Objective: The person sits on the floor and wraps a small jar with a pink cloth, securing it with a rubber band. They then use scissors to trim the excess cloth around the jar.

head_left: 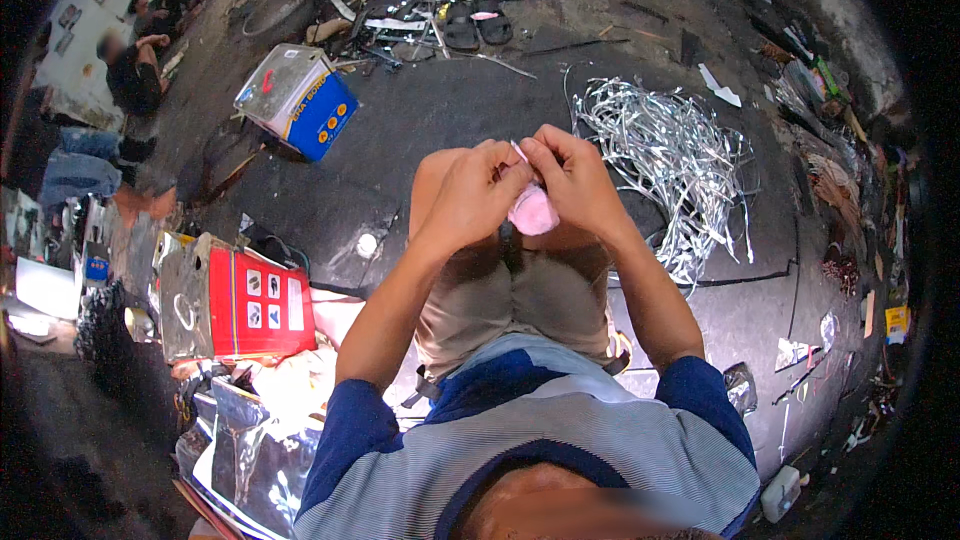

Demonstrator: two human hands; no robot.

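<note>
Both my hands are raised together over my knees. A small pink piece [533,212], soft-looking and rounded at its lower end, hangs between them. My left hand [474,190] pinches it with bent fingers from the left side. From the right, my right hand [574,183] grips its upper part between thumb and fingers. A thin pale tip of it shows above the thumbs. The fingers hide its middle, and I cannot tell what kind of thing it is.
A tangled heap of shiny silver strips [680,175] lies to the right. On the left stand a blue-and-white tin [325,118] and a red tin [262,302]. Black sandals [476,25] and scraps lie ahead. A person [135,75] sits at the far left.
</note>
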